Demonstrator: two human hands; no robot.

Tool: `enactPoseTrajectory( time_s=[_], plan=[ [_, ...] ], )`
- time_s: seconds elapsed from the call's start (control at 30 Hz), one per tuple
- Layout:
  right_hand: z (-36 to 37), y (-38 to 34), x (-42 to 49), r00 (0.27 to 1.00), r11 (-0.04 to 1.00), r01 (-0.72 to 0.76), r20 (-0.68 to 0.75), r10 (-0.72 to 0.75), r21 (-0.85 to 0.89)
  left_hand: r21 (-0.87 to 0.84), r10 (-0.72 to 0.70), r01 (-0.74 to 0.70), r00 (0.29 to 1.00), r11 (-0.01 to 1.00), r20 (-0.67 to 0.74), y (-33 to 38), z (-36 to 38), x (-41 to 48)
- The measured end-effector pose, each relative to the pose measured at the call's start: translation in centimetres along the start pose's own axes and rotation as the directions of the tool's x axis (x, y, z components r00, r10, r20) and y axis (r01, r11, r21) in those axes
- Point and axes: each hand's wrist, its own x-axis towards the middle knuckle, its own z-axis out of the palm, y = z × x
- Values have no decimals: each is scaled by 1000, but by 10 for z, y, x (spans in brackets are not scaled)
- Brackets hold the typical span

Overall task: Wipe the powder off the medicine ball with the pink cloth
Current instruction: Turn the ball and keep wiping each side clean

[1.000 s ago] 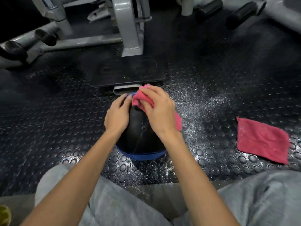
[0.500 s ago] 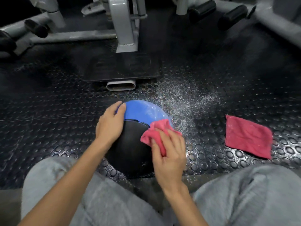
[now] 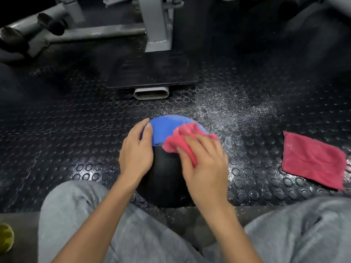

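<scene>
1. Both hands stay on the medicine ball (image 3: 165,128) on the floor (image 3: 76,130); the left hand (image 3: 136,152) lies flat against its left side.
2. The right hand (image 3: 205,164), its grip seemingly pinching the bunched pink cloth (image 3: 182,138) (blurred), has swept up onto the ball's blue half.
3. Wiping is mid-stroke; the blue half probably remains.

We count one medicine ball (image 3: 167,128), two pink cloths (image 3: 183,142) (image 3: 313,160), two hands (image 3: 135,154) (image 3: 206,168), one yellow-green ball (image 3: 5,237) and one grey machine frame (image 3: 155,25).
</scene>
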Motion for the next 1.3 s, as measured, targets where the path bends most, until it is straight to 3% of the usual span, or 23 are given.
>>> enactPoseTrajectory(
  time_s=[0.1, 0.2, 0.33, 0.4, 0.5, 0.63, 0.73, 0.8, 0.93, 1.0, 1.1, 1.2, 1.3],
  plan=[
    [-11, 10, -18, 999, 996, -38, -25, 41, 81, 71, -24, 23, 1000, 997, 17, 3, 2, 0],
    [-14, -2, 8, 995, 995, -98, -19, 97, -38, 127, 53, -55, 998, 990, 18, 9, 7, -11],
    [-1, -11, 74, 939, 973, -84, 309, 148, -213, 224, 173, -171, 985, 960, 10, 8, 15, -34],
    [3, -13, 81, 920, 964, -57, 361, 151, -258, 223, 197, -193, 980, 956, 7, 7, 15, -43],
    [-8, -5, 45, 970, 971, 18, 238, 41, -238, 201, 195, -195, 981, 960, 20, 7, 16, -47],
    [-36, 9, -25, 1000, 1000, 2, -17, -1, 19, 203, 26, -34, 999, 979, 42, 8, 20, -44],
    [-42, 9, -40, 996, 999, -29, -81, 31, 24, 207, 93, -109, 992, 972, 83, 11, 22, -42],
    [-42, 10, -18, 996, 996, -69, -56, 66, -53, 230, 140, -164, 983, 959, 118, 13, 24, -44],
    [-40, 22, 56, 931, 965, -248, 254, 261, -85, 272, 159, -190, 978, 943, 134, 17, 27, -49],
    [-35, 22, 69, 912, 958, -269, 294, 287, -101, 275, 161, -191, 978, 942, 129, 19, 28, -48],
    [-29, 17, 38, 967, 960, -138, 175, 183, -244, 270, 163, -194, 977, 943, 135, 22, 27, -39],
    [-31, 10, -12, 996, 992, -81, -32, 78, -92, 179, 189, -221, 965, 959, 181, 17, 20, -25],
    [-29, 3, -40, 997, 1000, -13, -81, 15, 22, 62, 240, -262, 941, 963, 239, 8, 11, -19]
  ],
)
